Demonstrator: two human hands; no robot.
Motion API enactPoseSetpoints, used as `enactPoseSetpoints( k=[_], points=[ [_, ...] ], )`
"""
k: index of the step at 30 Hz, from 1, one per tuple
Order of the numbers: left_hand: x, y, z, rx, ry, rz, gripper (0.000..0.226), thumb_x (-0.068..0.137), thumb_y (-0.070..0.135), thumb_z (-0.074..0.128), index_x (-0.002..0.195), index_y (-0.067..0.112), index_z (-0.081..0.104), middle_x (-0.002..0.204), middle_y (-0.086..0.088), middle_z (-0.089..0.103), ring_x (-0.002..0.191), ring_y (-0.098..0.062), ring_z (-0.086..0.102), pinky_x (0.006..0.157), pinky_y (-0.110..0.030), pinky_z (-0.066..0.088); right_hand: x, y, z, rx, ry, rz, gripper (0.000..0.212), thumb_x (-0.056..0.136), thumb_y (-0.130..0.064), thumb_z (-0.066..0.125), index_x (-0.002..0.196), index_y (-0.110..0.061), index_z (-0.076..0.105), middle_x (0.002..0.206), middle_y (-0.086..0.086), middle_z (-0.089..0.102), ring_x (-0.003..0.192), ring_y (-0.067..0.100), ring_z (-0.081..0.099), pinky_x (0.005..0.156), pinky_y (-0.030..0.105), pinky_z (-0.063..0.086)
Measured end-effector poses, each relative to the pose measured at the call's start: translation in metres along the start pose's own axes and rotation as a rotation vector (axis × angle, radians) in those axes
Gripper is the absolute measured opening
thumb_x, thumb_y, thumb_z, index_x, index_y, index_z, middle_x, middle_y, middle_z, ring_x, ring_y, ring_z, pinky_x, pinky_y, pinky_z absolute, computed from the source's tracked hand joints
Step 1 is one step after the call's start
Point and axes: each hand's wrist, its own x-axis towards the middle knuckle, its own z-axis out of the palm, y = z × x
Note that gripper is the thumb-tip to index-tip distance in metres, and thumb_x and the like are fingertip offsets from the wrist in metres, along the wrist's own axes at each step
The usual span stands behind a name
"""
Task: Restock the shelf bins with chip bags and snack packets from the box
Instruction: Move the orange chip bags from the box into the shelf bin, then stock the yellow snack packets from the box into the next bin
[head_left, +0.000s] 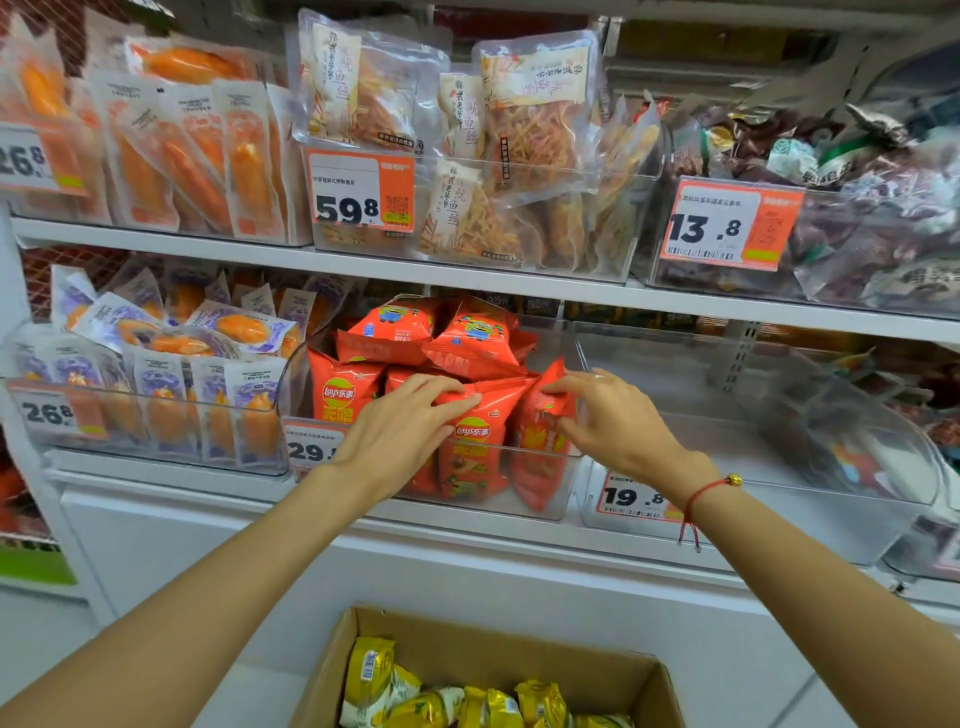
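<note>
Shelf: white metal tiers (467, 275) carry your clear plastic bins, orange price tags clipped in front.
Bin: the middle bin (545, 467) holds glossy red chip bags (472, 441), upright in front, more piled behind.
Left hand (400, 431): your straight fingers rest on a bag's crimped top.
Right hand (613, 421): your fingers pinch the next bag.
Box: brown cardboard (639, 675) below, with crinkly yellow packets (374, 675).

Both arms reach forward, left hand (400, 431) flat, right hand (608, 415) fingers curled.
</note>
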Motion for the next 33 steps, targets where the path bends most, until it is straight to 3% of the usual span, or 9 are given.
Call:
enactPoseSetpoints(
  k=[4,9,12,17,23,25,27,30,33],
  points=[
    [0.002,-0.001,-0.002,-0.003,0.020,0.049,0.044,0.081,0.013,0.073,0.122,0.027,0.064,0.117,0.003,0.065,0.103,-0.019,0.063,0.050,-0.030,0.054,-0.010,-0.003,0.002,-0.059,0.066,-0.008,0.029,0.089,-0.032,0.063,0.117,-0.028,0.066,0.119,-0.002,0.067,0.127,0.026,0.049,0.101,0.038,0.042],
    [0.001,0.002,-0.003,0.032,0.015,0.035,0.045,0.085,0.017,0.068,0.128,0.027,0.059,0.125,0.004,0.061,0.113,-0.017,0.059,0.051,-0.024,0.047,-0.013,-0.004,0.023,-0.141,0.188,-0.096,0.022,0.083,-0.028,0.071,0.103,-0.018,0.071,0.097,0.002,0.073,0.085,0.030,0.067,0.084,0.035,0.051],
    [0.003,0.002,-0.005,0.032,0.003,0.023,0.046,0.091,0.022,0.060,0.136,0.026,0.050,0.136,0.005,0.051,0.126,-0.014,0.048,0.060,-0.024,0.048,-0.005,-0.004,0.018,-0.140,0.154,-0.075,0.029,0.084,-0.029,0.066,0.110,-0.017,0.064,0.100,0.005,0.069,0.088,0.031,0.062,0.075,0.035,0.046],
    [0.007,0.005,-0.009,-0.048,-0.007,-0.022,0.045,0.091,0.025,0.058,0.135,0.026,0.049,0.139,0.008,0.047,0.129,-0.012,0.040,0.075,-0.028,0.051,-0.010,-0.004,0.007,-0.146,0.130,-0.059,0.043,0.082,-0.037,0.065,0.122,-0.022,0.057,0.114,0.001,0.062,0.100,0.027,0.057,0.083,0.036,0.043],
    [-0.015,0.036,-0.028,-0.128,0.171,-0.118,0.026,0.085,0.014,0.061,0.109,0.024,0.064,0.114,0.011,0.062,0.103,-0.013,0.056,0.067,-0.025,0.044,-0.045,-0.022,-0.009,-0.110,0.158,-0.179,0.027,0.084,-0.028,0.065,0.111,-0.025,0.064,0.111,-0.004,0.062,0.096,0.026,0.059,0.067,0.032,0.044],
    [-0.037,0.051,-0.029,-0.174,0.212,-0.173,0.022,0.084,0.015,0.061,0.104,0.025,0.064,0.105,0.012,0.063,0.095,-0.010,0.055,0.061,-0.023,0.040,-0.070,-0.031,-0.006,-0.091,0.077,-0.235,0.024,0.086,-0.028,0.063,0.109,-0.027,0.064,0.104,-0.005,0.064,0.092,0.025,0.061,0.061,0.030,0.040],
    [-0.064,0.061,-0.023,-0.200,0.170,-0.220,0.020,0.085,0.018,0.061,0.104,0.026,0.064,0.103,0.014,0.062,0.094,-0.008,0.055,0.059,-0.022,0.039,-0.093,-0.035,0.004,-0.124,-0.197,-0.268,0.027,0.089,-0.034,0.059,0.116,-0.032,0.060,0.110,-0.009,0.064,0.102,0.019,0.059,0.071,0.031,0.043],
    [-0.103,0.069,-0.001,-0.267,-0.015,-0.328,0.022,0.088,0.023,0.059,0.109,0.028,0.063,0.108,0.013,0.062,0.102,-0.012,0.058,0.068,-0.028,0.044,-0.120,-0.028,0.034,-0.128,-0.571,-0.158,0.029,0.091,-0.038,0.054,0.120,-0.035,0.057,0.112,-0.012,0.063,0.107,0.011,0.056,0.078,0.026,0.040],
    [-0.145,0.081,0.026,-0.355,-0.258,-0.486,0.022,0.091,0.026,0.057,0.112,0.033,0.062,0.110,0.016,0.061,0.102,-0.007,0.058,0.078,-0.030,0.044,-0.150,-0.013,0.077,-0.106,-0.668,-0.042,0.028,0.090,-0.036,0.053,0.116,-0.028,0.060,0.110,-0.005,0.065,0.107,0.017,0.057,0.081,0.028,0.043]
  ],
)
